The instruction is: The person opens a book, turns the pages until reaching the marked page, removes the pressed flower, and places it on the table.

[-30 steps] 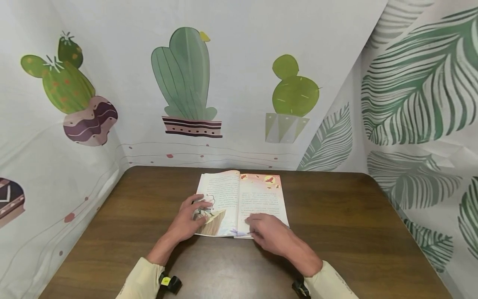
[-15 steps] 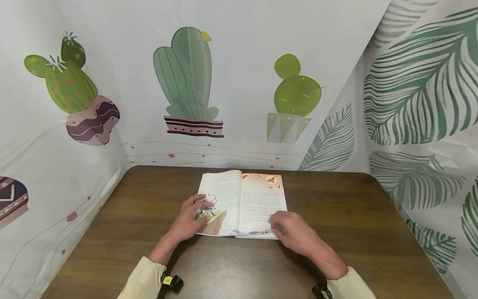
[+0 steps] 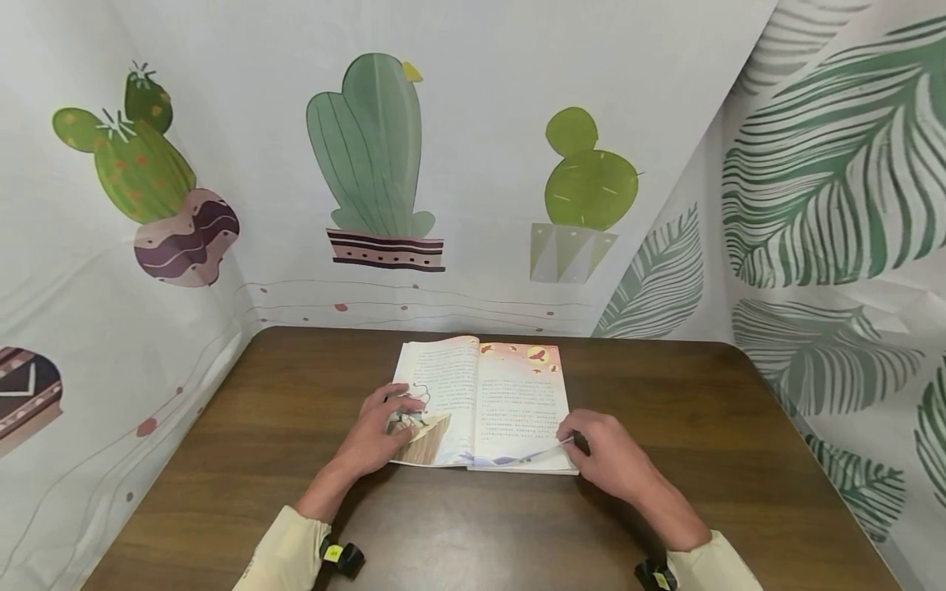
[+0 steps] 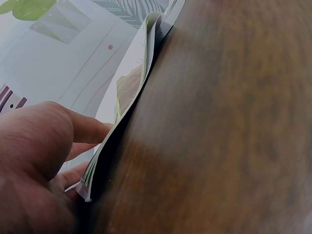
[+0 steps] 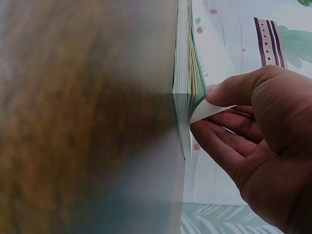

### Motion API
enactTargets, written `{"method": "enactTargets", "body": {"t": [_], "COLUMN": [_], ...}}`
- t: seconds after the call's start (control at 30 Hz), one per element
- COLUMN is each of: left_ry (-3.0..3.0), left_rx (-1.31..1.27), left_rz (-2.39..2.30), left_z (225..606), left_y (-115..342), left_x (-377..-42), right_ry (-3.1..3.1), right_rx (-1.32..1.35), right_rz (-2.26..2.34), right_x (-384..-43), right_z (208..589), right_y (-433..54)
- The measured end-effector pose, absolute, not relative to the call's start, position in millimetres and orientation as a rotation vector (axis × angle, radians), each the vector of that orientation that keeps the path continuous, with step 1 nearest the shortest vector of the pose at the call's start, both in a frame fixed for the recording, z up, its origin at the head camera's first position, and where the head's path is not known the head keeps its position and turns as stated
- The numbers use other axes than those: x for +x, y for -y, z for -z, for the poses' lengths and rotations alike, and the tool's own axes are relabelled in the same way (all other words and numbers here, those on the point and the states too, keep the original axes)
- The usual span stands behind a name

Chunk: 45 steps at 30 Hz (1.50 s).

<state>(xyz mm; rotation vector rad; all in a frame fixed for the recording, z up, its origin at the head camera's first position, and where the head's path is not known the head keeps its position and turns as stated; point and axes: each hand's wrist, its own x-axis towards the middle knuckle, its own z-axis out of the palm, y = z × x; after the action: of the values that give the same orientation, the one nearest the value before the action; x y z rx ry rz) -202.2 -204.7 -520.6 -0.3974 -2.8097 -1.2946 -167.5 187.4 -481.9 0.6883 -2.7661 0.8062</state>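
At the left, a cream sleeve (image 3: 284, 550) is seen below the left hand (image 3: 375, 432), whose fingers are spread apart on the left page (image 3: 447, 377) of an open book (image 3: 476, 406). The book is laid flat on the far half of the table, about midway across. The left page is printed with small text and a brown, cliff-like picture, and is softly bowed toward the spine. The right page (image 3: 517, 402) is tinted pink above, with birds and yellow circles; its lower corner (image 5: 207, 111), thin and curled, is pinched between the right hand's (image 3: 609, 455) thumb and fingers. Beyond, the table's (image 3: 687, 410) brown wood grain is exposed.
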Motion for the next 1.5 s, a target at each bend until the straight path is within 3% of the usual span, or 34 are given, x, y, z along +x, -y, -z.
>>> {"method": "enactTargets", "body": {"t": [0.33,0.5,0.63,0.77,1.23,1.5], "left_ry": [2.794,2.795,2.802,2.811,2.73,2.576], "left_rx": [-0.406,-0.408,-0.404,-0.405,-0.318,-0.138], "left_rz": [1.306,1.302,1.308,1.314,1.455,1.917], "left_z": [521,522,521,519,521,513], "left_y": [204,205,204,203,207,212], "left_x": [-202,-203,-203,-203,-207,-208], "right_ry": [2.759,2.699,2.66,2.637,2.616,2.705], "right_rx": [0.405,0.341,0.409,0.532,0.961,1.112], "right_rz": [-0.867,-1.19,-1.609,-1.726,-1.288,-1.026], "right_x": [-170,-169,-168,-168,-174,-177], "right_z": [481,483,490,494,490,487], "right_y": [-189,-184,-175,-164,-117,-93]}}
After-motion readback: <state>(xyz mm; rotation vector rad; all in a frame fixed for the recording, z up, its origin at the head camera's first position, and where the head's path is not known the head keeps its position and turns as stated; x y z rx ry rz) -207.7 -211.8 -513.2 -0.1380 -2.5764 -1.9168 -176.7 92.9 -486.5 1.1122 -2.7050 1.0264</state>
